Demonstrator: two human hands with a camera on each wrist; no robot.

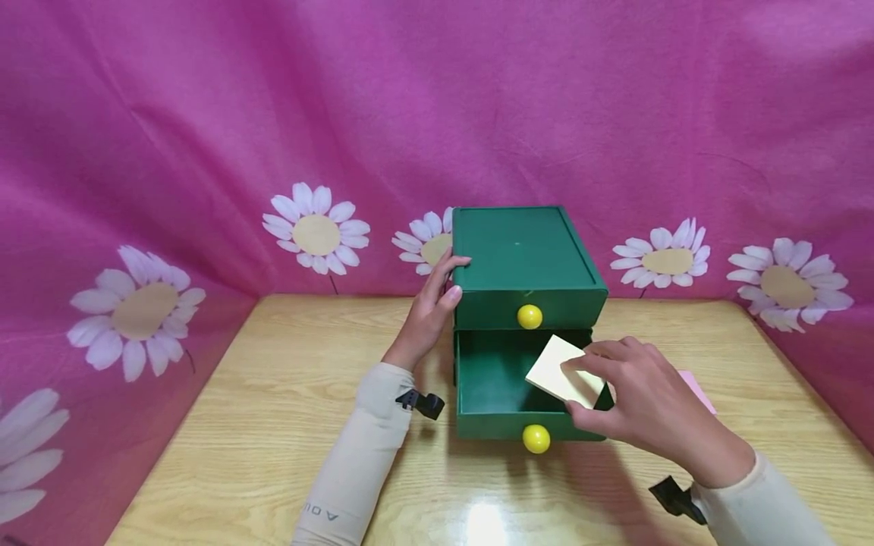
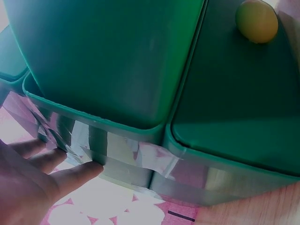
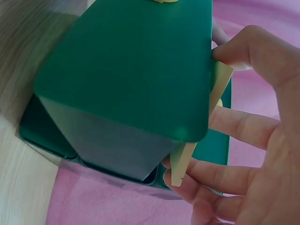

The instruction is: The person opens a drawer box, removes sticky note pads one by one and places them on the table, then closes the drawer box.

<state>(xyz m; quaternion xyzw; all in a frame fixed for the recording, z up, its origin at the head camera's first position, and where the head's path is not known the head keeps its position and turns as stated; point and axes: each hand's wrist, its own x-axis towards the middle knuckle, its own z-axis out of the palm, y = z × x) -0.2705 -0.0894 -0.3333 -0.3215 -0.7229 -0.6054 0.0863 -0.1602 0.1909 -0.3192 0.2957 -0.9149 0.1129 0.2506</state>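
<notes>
A green drawer unit (image 1: 512, 250) stands on the table with its upper drawer (image 1: 488, 311) closed and the drawer below (image 1: 495, 427) pulled out. Over that pulled-out drawer, my right hand (image 1: 649, 394) pinches a pale yellow sticky note pad (image 1: 554, 371) between thumb and fingers, tilted. From the right wrist view, the pad (image 3: 178, 164) appears edge-on, partly hidden behind the drawer front (image 3: 126, 70). My left hand (image 1: 425, 318) rests against the unit's left side near the top edge, its fingers extended along the wall in the left wrist view.
Yellow round knobs (image 1: 529, 316) project from the drawer fronts. A pink flat piece (image 1: 698, 391) lies on the wooden table (image 1: 307, 409) to the right, partly behind my right hand. A pink cloth with daisies (image 1: 437, 114) hangs behind and at both sides.
</notes>
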